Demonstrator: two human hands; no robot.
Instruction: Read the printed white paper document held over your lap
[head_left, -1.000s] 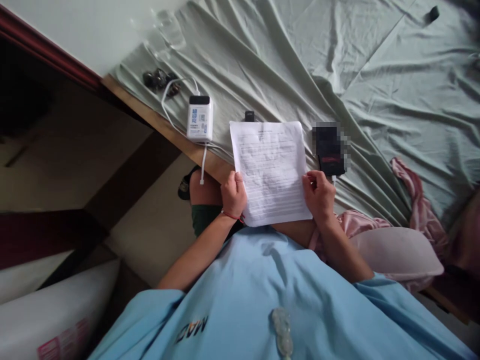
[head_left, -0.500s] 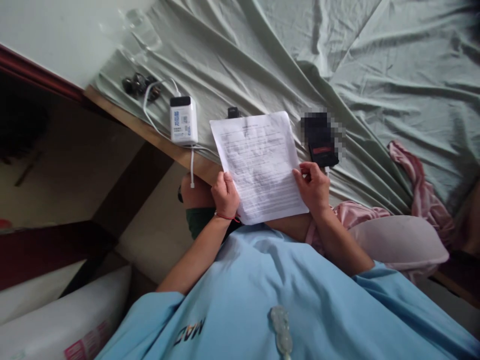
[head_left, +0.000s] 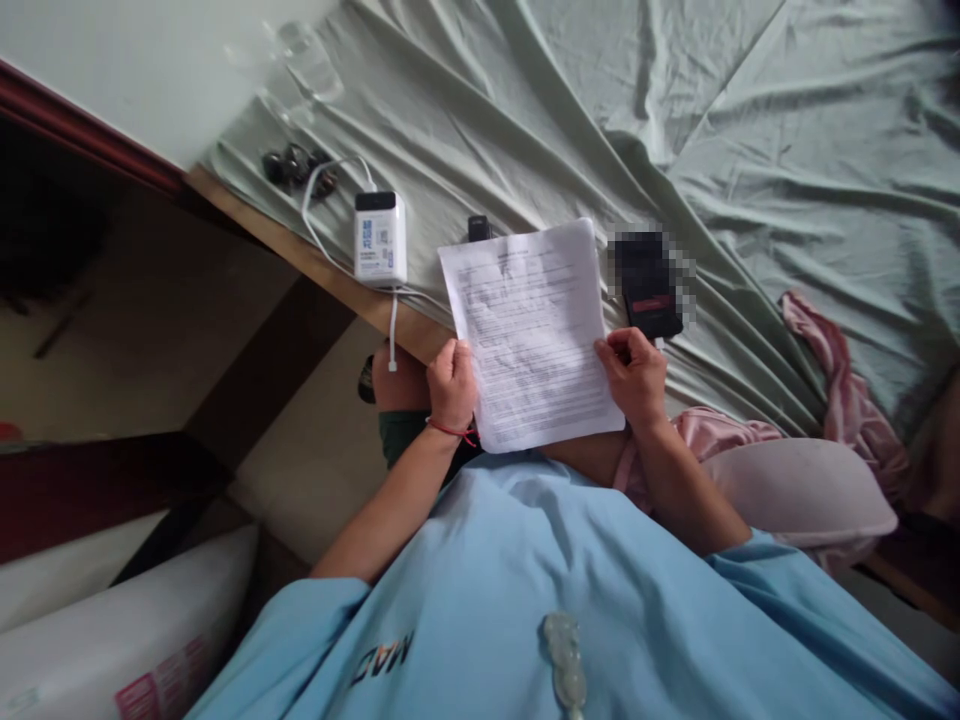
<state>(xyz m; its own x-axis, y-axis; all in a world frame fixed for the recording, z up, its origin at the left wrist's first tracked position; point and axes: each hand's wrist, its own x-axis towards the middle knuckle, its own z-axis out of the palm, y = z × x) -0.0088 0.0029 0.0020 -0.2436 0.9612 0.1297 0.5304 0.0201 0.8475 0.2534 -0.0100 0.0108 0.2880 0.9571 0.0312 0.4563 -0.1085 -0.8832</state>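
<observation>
I have the pale green, creased cloth sheet [head_left: 480, 110] spread across most of my upper view, along a wooden edge. Below it, the wearer's light blue fabric shirt [head_left: 480, 570] fills the bottom. A long white sack with pink print [head_left: 135, 610] is cut off at lower left, and a pale pink, rounded cushion [head_left: 802, 495] lies at the right, beside the forearm.

The white rectangular sheet of printed paper [head_left: 536, 335] sits between the two hands, over the lap and the edge of the bedding, tilted a little. The left hand [head_left: 452, 388] is closed on its lower left edge, thumb on top; the right hand [head_left: 636, 372] pinches its right edge between thumb and forefinger, the other fingers curled. Fingers beneath the paper are out of my sight, and I can't read the fine print.

Just past the right hand lies a black, flat, rectangular phone [head_left: 649, 295], its surroundings blocked out by pixels. To the left, near the wooden edge, stands a white, boxy plastic device with a black top [head_left: 380, 245], white cables attached. Behind it is a cluster of dark, glossy, rounded pieces [head_left: 298, 168], perhaps sunglasses, too soft for me to say. A small black block [head_left: 478, 229] is partly covered by the paper's top edge.
</observation>
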